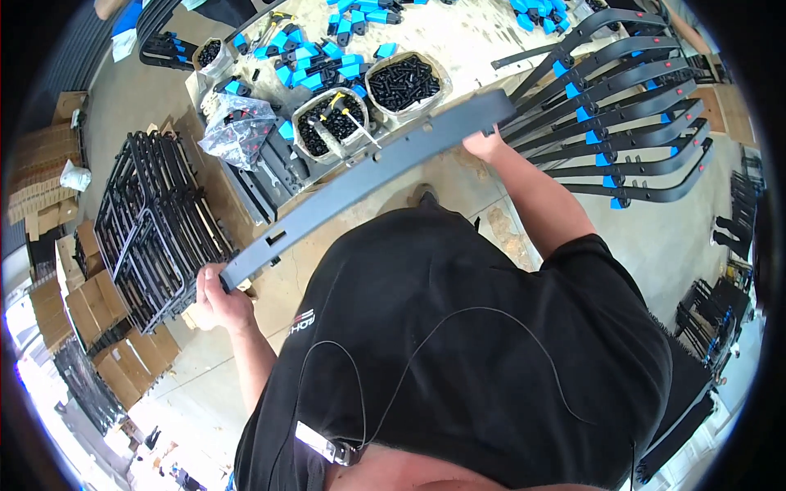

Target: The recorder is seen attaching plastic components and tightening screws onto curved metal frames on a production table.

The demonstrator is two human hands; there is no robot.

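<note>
A long dark grey metal bar (368, 176) with slots and holes runs diagonally in front of my chest, from lower left to upper right. My left hand (214, 296) grips its lower left end. My right hand (485, 144) holds it near the upper right end, partly hidden behind the bar. Just right of that hand lies a stack of curved black metal arms (622, 123) fitted with blue plastic pieces.
Two bags of black bolts (403, 82) and a scatter of blue plastic parts (303, 65) lie on the worktable beyond the bar. A clear plastic bag (237, 127) sits at left. Black wire racks (151, 229) and cardboard boxes (90, 303) stand on the floor to the left.
</note>
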